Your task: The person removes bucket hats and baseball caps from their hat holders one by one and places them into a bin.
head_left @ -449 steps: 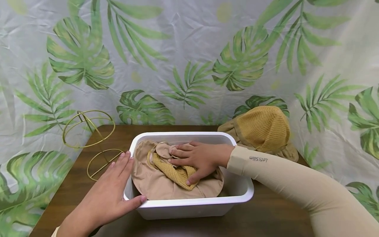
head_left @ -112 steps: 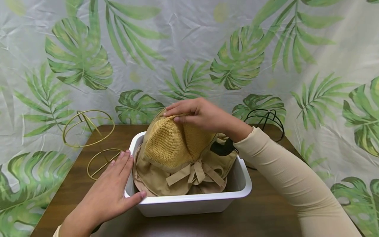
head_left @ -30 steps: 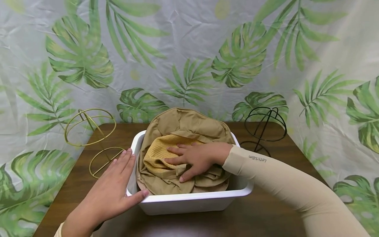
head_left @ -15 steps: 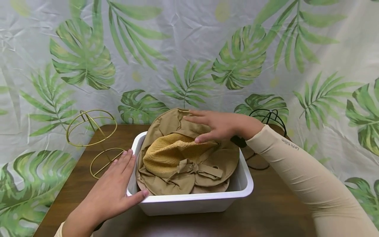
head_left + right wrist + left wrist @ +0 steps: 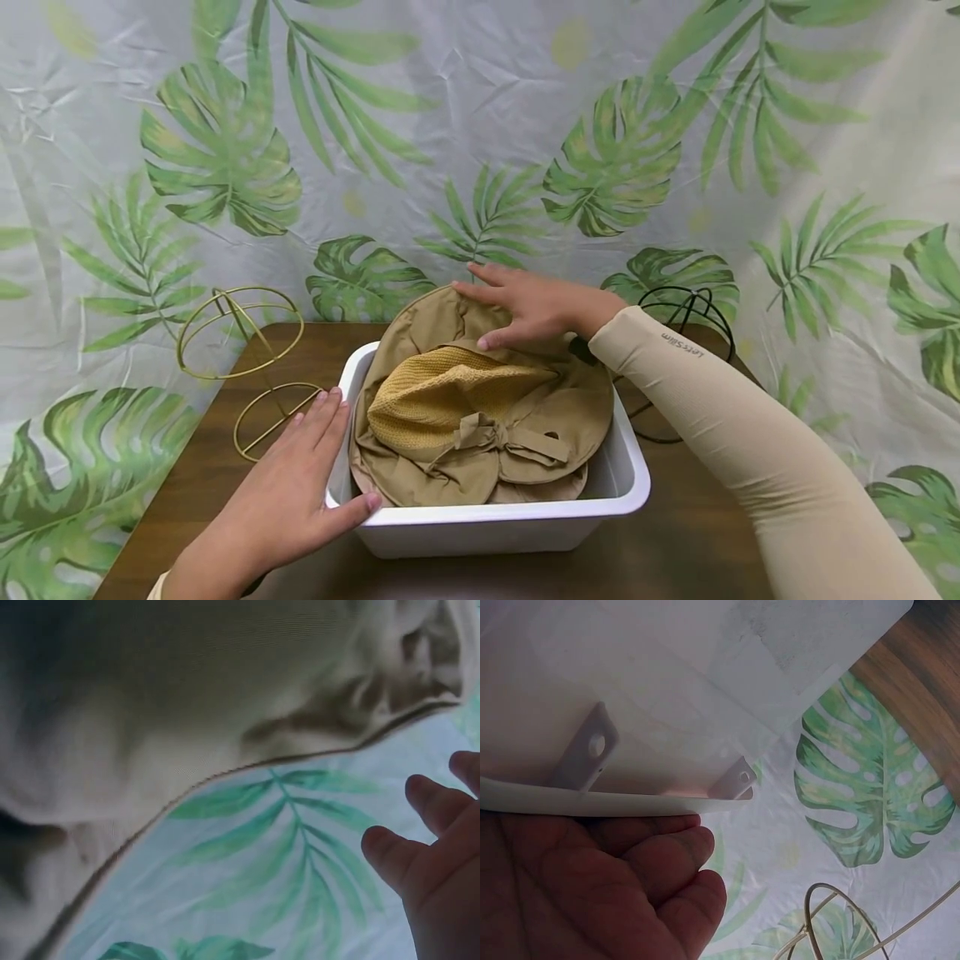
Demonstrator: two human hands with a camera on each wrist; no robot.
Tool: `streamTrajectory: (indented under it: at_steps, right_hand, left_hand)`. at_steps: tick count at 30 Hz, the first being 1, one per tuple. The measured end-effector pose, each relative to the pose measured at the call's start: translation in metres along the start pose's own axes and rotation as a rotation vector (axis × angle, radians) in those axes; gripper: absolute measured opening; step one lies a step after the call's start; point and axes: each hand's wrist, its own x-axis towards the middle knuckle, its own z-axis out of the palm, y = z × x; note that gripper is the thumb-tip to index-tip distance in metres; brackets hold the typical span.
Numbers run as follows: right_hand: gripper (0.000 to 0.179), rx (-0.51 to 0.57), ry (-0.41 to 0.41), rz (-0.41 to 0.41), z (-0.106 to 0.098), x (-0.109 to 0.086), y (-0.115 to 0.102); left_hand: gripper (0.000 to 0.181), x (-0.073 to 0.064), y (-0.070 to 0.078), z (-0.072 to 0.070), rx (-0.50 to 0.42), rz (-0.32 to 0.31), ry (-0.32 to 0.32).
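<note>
A white plastic tub [image 5: 480, 535] holds a tan sun hat with a mustard knitted crown [image 5: 427, 404]. The crown is pushed in, and a cloth bow [image 5: 495, 435] faces the front. Beneath it shows the paler brim of another hat [image 5: 543, 492]. My left hand [image 5: 281, 483] rests on the tub's left rim with straight fingers, and in the left wrist view these lie against the rim's outside. Fingers spread, my right hand [image 5: 536, 308] is over the hat's raised back brim. The right wrist view shows that brim [image 5: 210, 727] apart from the fingertips.
A gold wire hat stand [image 5: 240, 337] stands at the left, bare. Behind my right forearm is a black wire stand [image 5: 693, 310], partly hidden. The dark wooden table [image 5: 202, 500] ends at a leaf-printed curtain [image 5: 487, 100].
The tan hat that sat on the right stand is now in the tub atop the other. In the last second my right hand rose off its crown toward the back brim; my left hand stayed.
</note>
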Motion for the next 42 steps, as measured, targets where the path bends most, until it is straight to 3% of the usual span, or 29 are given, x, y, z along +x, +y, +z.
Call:
streamTrajectory:
  at_steps: [12, 22, 29, 34, 42]
  right_hand:
    - [0.092, 0.020, -0.065, 0.046, 0.010, 0.011, 0.005]
    - [0.098, -0.057, 0.029, -0.127, 0.006, -0.005, -0.011]
    - [0.104, -0.080, -0.013, -0.274, 0.018, -0.011, -0.038]
    - [0.101, -0.162, -0.081, -0.286, 0.033, -0.013, -0.056]
    - [0.103, -0.185, -0.116, -0.311, 0.049, -0.015, -0.064]
  left_hand:
    - [0.099, 0.001, 0.001, 0.002, 0.008, 0.012, 0.000]
    - [0.100, -0.001, 0.000, -0.002, 0.001, -0.002, -0.011]
    - [0.101, 0.001, -0.002, -0.001, 0.007, 0.004, -0.003]
    - [0.102, 0.002, -0.003, 0.000, -0.003, -0.001, -0.010]
    - [0.102, 0.001, -0.002, 0.000, -0.001, -0.002, -0.019]
